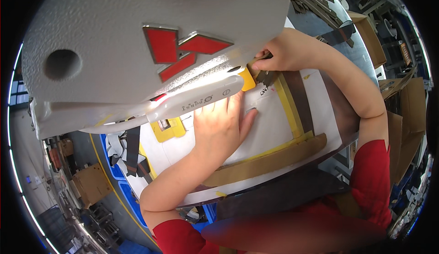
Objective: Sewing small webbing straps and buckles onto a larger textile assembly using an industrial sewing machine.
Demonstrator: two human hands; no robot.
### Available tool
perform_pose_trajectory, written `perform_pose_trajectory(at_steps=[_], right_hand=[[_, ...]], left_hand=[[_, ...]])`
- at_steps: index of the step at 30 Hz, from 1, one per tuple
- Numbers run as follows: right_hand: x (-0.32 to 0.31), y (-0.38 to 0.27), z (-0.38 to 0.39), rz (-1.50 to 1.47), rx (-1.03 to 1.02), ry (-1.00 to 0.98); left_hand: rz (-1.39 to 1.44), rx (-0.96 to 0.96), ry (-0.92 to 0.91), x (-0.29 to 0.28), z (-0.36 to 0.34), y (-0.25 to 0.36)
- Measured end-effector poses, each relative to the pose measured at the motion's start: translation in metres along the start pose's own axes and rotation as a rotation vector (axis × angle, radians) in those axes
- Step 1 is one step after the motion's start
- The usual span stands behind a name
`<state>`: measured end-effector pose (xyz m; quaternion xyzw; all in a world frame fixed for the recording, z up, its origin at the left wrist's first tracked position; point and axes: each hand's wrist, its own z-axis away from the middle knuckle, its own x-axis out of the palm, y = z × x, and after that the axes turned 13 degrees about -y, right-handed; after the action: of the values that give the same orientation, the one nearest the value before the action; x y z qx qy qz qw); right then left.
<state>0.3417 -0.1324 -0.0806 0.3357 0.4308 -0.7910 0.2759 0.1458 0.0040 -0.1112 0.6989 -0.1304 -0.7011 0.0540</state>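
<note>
A grey machine head (105,21) with red emblem pieces fills the upper left, with a slim white lamp (192,98) along its lower edge. Beneath it lies a white sheet (265,126) bordered by yellow tape and brown strips. My left hand (215,130) rests flat on the sheet, thumb out, its fingertips hidden under the lamp. My right hand (274,55) pinches an olive-brown piece (267,76) beside a yellow plate (248,82) under the machine. Another yellow plate (176,131) lies left of my left hand, partly covered by the lamp.
A metal table (352,62) at upper right carries a pile of brown strips (315,2). Cardboard boxes (409,126) stand at the right. Blue bins (128,199) and hanging dark straps (133,144) are at the left, beside a floor with a yellow line.
</note>
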Motion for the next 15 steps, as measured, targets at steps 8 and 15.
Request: perform_pose_trajectory(at_steps=[8,15], right_hand=[[0.006,-0.01,0.018,-0.168,-0.184,0.438],[0.019,-0.011,0.007,-0.382,-0.128,0.212]], left_hand=[[0.004,-0.009,-0.015,-0.005,-0.006,-0.003],[0.119,0.009,0.035,-0.006,-0.005,-0.007]])
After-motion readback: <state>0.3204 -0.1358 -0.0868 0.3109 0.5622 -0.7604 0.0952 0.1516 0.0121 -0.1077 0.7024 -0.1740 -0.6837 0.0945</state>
